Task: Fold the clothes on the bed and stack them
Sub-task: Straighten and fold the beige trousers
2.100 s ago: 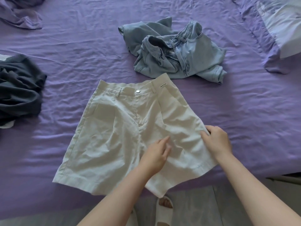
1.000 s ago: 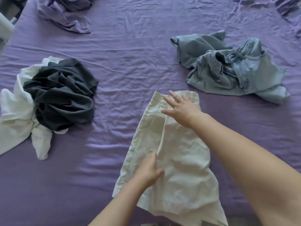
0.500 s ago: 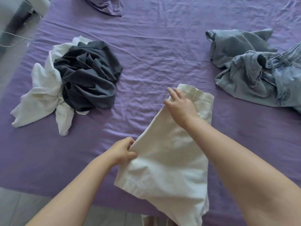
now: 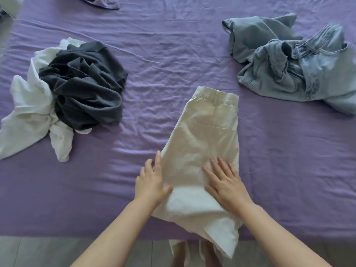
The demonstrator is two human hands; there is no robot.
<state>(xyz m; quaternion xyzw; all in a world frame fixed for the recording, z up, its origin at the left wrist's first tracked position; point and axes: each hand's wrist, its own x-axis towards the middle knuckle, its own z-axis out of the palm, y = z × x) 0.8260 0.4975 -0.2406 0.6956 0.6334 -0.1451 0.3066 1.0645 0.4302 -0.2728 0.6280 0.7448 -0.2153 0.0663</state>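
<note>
Cream shorts (image 4: 206,135) lie folded in half lengthwise on the purple bed (image 4: 169,60), waistband at the far end, leg hems hanging over the near edge. My left hand (image 4: 152,182) rests at the shorts' left edge with straight fingers, thumb on the cloth. My right hand (image 4: 225,180) lies flat on the lower part of the shorts, fingers spread. A crumpled dark grey garment (image 4: 84,83) sits on a white garment (image 4: 28,112) at the left. Light blue denim clothes (image 4: 292,64) are heaped at the far right.
A purple cloth (image 4: 102,2) lies at the far edge of the bed. The bed's near edge runs just below my hands, with grey floor (image 4: 38,251) beneath it and my feet in white sandals partly hidden by the shorts' hems.
The shorts went from spread flat to folded in half. My right hand slid from the waistband down to the lower part, and my left hand let go of the edge it pinched and lies open.
</note>
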